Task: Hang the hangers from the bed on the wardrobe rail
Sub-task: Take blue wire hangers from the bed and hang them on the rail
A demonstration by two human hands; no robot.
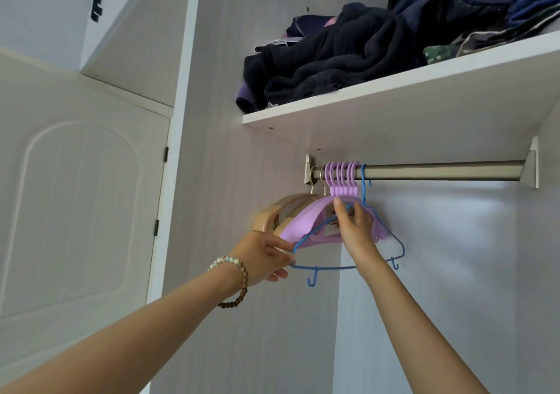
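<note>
Head view is looking up into the wardrobe, and reading from the left: the beige hangers (274,211) are hanging at the far left end of the wardrobe rail (439,171), next the bunch of purple hangers (342,178), then the blue wire hanger (348,242), its hook already sitting over the rail just right of the purple hooks. The left hand (266,260), wearing a bead bracelet (239,284), is pinching the blue hanger's left shoulder corner, fingers closed on the wire. The right hand (357,227) is reaching up in front of the hanger's middle, fingers curled at the neck among the purple bodies; whether they are gripping blue wire or purple plastic I cannot tell. The blue hanger's long axis is lying left to right, roughly along the rail, so it is hanging skewed. The left hand is nearer the free end, so swinging that end toward the viewer looks like its job.
</note>
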